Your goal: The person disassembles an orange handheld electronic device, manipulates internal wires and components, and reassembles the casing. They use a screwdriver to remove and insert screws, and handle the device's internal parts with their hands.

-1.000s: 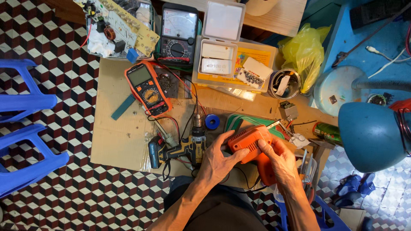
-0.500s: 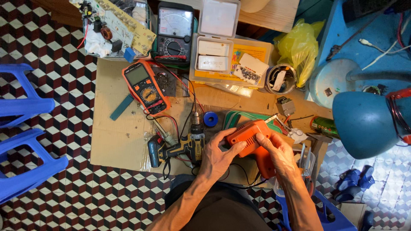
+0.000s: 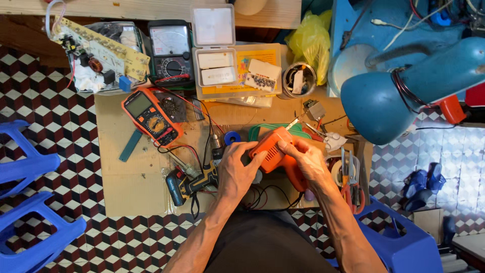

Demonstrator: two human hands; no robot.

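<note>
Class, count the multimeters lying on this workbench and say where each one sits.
2. An orange digital multimeter lies on the cardboard at the bench's left, up and left of the left hand. A black analog multimeter stands further back, beside the open parts box. Clutter could hide others.

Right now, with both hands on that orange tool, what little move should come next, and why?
Probably turn the orange tool a little so its metal tip swings toward the person. The left hand and right hand both clasp its body over the cardboard mat, and the tip points away, toward the blue lamp, where it is harder to see.
</note>
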